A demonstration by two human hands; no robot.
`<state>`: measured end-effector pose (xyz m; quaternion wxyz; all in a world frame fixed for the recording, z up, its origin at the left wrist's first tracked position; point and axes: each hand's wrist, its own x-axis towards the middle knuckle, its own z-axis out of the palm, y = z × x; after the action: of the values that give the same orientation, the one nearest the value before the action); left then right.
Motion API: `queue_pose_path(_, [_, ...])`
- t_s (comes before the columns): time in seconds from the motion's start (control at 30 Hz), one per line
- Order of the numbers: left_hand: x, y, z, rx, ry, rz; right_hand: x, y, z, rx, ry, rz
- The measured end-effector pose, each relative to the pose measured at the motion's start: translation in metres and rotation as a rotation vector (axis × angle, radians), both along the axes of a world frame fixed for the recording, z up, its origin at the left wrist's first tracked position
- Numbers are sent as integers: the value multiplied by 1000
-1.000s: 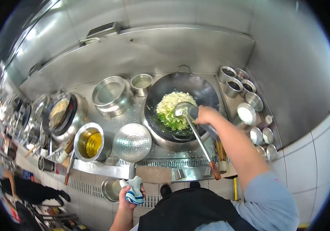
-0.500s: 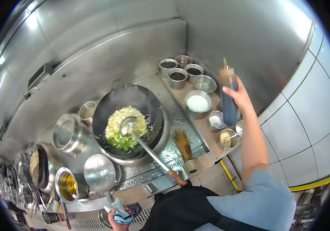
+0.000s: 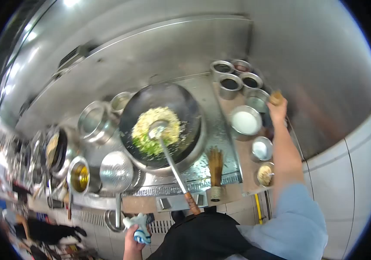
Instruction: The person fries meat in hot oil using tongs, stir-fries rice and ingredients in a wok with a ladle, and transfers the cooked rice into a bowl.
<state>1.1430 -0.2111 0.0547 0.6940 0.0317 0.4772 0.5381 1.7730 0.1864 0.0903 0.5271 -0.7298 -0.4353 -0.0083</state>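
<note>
My right hand (image 3: 278,113) is wrapped round the upper part of a squeeze bottle (image 3: 276,98) at the right of the seasoning pots. Its brown top shows above my fingers; most of its dark body is hidden by my hand and arm. My left hand (image 3: 133,239) grips a folded white and blue cloth (image 3: 138,224) low in front of the stove. In the wok (image 3: 164,93) lies pale chopped food with green pieces (image 3: 151,119). A ladle (image 3: 173,164) rests in it, its bowl on the food and its wooden handle pointing towards my apron.
Several metal pots of dark liquid and white seasoning, such as this one (image 3: 246,121), line the right shelf. A bamboo brush (image 3: 215,169) lies right of the wok. At left are a perforated skimmer (image 3: 116,171), an oil pot (image 3: 80,177) and a person (image 3: 42,229) further off.
My right hand has lowered the bottle from upright in the air to the right side of the pots. The view has shifted. My left hand still holds the cloth; the ladle stays in the wok.
</note>
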Motion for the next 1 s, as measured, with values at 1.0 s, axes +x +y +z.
queue_pose_path(1.0, [59, 198, -39, 31, -164, -41, -265, -277, 120, -1001, -423, 882])
